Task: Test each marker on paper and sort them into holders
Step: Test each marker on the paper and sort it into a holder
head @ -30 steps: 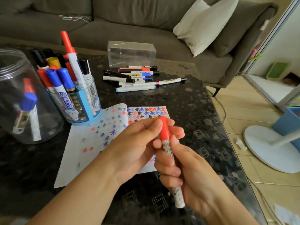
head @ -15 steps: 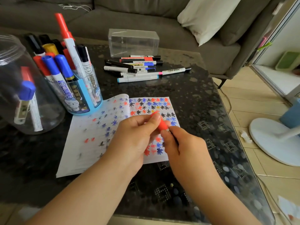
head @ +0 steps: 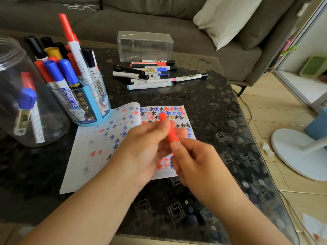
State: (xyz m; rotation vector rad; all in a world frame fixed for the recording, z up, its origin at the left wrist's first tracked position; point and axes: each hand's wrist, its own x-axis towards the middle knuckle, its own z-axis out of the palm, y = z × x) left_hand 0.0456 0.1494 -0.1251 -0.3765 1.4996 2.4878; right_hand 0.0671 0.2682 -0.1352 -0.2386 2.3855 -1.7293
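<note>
Red marker [head: 170, 129] is up in both hands over the paper [head: 99, 144], cap end pointing away toward the sofa; only the red cap shows, the barrel is hidden by fingers. Whether the cap is coming off or going on, can't tell; it's blurred.

Progress, judging by what lies where: well along but not done. Paper is already thick w/ red, blue and black star marks. Blue cup holder [head: 88, 106] at left is packed w/ markers standing upright: red, blue, black, one yellow-capped. Clear jar [head: 26, 96] further left has a few more, incl. a red-capped one and a blue-capped one leaning inside. Left to do: a pile of untested markers [head: 152, 73] lying flat toward the far side of the table [head: 203, 106], just in front of a clear plastic box [head: 145, 45]. So this red one likely needs its mark and a holder, then the pile.

Left hand [head: 141, 149]: fingers curled, thumb and fingertips pinching the cap's upper part. Right hand [head: 194, 163]: fingers curled round the marker's lower part, thumb tip at the cap's base. Neither is spread; both grip the same marker, hands touching or nearly so.

Around: gray sofa [head: 123, 18] w/ pale cushion [head: 228, 16] behind, white fan base [head: 299, 154] on the floor at right.
</note>
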